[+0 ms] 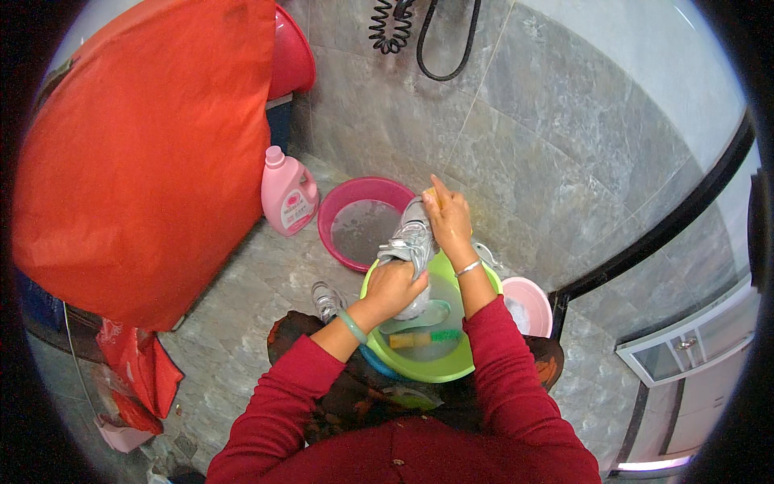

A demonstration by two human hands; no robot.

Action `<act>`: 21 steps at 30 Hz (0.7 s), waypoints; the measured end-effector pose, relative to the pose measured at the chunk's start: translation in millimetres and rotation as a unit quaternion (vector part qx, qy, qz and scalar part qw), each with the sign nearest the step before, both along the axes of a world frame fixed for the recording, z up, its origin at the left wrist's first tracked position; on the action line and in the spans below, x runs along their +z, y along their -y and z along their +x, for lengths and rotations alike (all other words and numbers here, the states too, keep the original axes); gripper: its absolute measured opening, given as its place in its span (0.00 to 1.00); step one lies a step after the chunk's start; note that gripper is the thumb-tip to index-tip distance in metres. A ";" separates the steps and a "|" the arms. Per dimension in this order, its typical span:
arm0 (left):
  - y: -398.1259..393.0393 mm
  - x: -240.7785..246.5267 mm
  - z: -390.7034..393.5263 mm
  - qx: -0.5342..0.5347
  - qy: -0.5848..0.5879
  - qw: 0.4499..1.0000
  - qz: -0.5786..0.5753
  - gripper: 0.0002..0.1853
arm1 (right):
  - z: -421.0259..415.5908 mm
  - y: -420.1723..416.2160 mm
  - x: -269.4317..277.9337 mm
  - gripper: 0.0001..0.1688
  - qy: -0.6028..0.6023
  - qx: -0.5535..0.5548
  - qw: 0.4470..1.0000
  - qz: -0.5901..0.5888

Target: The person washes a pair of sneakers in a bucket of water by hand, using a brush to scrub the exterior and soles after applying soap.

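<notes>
A grey sneaker (409,239) is held up over a lime-green basin (435,370) of cloudy water. My left hand (392,291), with a pale green bangle at the wrist, grips the shoe at its heel and opening. Against the toe end is my right hand (448,219), its index finger raised. Something yellow, partly hidden, shows under its fingers; I cannot tell exactly what it is. In the basin, below the shoe, lie a translucent green scoop-like item (430,317) and a brush (423,339) with a yellow handle and green bristles.
A magenta basin (329,233) of murky water stands beyond. Left of it is a pink detergent bottle (289,196). Another shoe (327,300) rests on the floor. At the right is a pink basin (540,305). A large orange-red cover (151,151) fills the left, near a tiled wall (532,121).
</notes>
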State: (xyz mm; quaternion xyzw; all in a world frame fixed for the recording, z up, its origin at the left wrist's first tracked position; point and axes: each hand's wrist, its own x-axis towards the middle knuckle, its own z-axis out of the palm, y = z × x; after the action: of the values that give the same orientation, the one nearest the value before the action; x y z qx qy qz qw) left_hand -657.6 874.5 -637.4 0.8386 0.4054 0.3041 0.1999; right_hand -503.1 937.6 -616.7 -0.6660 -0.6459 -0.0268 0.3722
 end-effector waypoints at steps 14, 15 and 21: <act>-7.6 -23.5 -14.9 -0.141 -0.123 0.975 0.124 0.10 | 49.0 1.8 -79.0 0.28 -0.368 -0.031 0.928 -0.053; -7.9 -21.8 -14.3 -0.150 -0.103 0.975 0.125 0.12 | 57.5 3.7 -80.6 0.29 -0.442 -0.012 0.896 -0.049; -3.5 6.7 -21.4 -0.197 0.014 0.969 0.148 0.25 | 71.4 45.9 -60.8 0.36 -0.731 0.111 0.661 -0.129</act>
State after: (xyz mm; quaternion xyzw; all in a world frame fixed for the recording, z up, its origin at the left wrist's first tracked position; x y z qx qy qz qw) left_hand -679.0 878.0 -630.7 0.9179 0.1803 0.3269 0.1348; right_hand -431.6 891.7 -677.5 -0.4365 -0.2324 0.5935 0.6350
